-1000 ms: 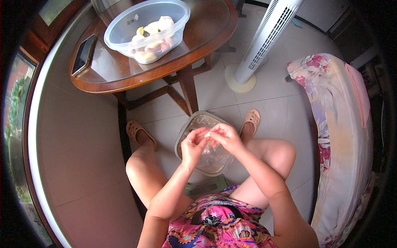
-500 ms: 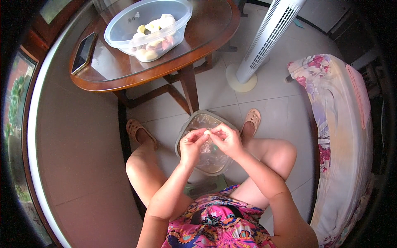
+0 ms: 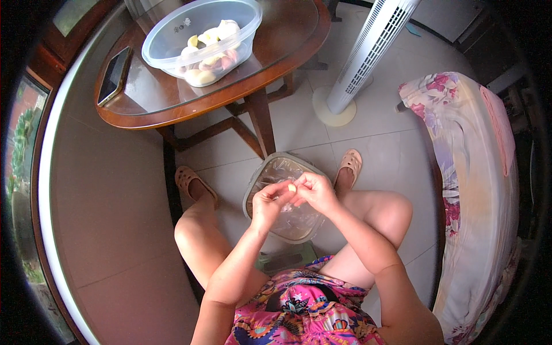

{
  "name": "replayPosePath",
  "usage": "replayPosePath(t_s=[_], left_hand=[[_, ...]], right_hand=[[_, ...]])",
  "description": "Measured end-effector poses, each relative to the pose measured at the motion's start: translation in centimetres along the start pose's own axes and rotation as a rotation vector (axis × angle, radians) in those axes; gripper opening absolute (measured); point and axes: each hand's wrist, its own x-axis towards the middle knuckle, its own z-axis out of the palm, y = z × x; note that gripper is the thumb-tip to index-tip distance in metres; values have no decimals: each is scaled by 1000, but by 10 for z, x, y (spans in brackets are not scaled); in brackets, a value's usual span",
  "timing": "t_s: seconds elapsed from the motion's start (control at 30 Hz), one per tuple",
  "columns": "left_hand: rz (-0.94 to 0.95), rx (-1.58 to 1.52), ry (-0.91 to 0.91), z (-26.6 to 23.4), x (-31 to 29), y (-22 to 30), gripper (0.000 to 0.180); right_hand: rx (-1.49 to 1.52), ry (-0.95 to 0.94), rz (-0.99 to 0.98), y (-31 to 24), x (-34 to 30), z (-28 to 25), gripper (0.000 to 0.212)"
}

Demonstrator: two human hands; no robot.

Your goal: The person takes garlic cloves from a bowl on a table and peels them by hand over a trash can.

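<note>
Fingertips of both hands meet on a tiny pale yellow piece [image 3: 292, 188], pinching it between them, right about at knee height. The left hand [image 3: 268, 202] curls in from one side with the thumb and first fingers closed on it, and the right hand [image 3: 316, 191] does the same from the other side, so the two hands are touching around the piece. It's too small to tell what it is exactly.

Directly underneath sits a clear plastic container [image 3: 286, 195] on the tiled floor, between the person's feet in tan sandals [image 3: 349, 166]. Further out there's a round wooden table with a glass top [image 3: 172, 98], holding a clear tub of pale and pinkish pieces [image 3: 202, 35] and a dark phone [image 3: 114, 76] near its edge. A white tower fan [image 3: 368, 52] stands to the right, and a floral-covered seat [image 3: 466, 172] is beyond that.
</note>
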Motion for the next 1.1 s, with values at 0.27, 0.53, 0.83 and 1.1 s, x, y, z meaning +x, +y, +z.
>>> replayPosePath(t_s=[0.27, 0.53, 0.83, 1.1], left_hand=[[-80, -100, -33, -1, 1, -2, 23], [-226, -274, -37, -1, 0, 8, 22], [-212, -373, -74, -2, -1, 6, 21], [-147, -247, -107, -2, -1, 5, 21]], right_hand=[[-31, -36, 21, 5, 2, -2, 9], [39, -56, 88, 1, 3, -6, 10], [74, -108, 125, 1, 3, -6, 10], [2, -89, 125, 0, 2, -6, 9]])
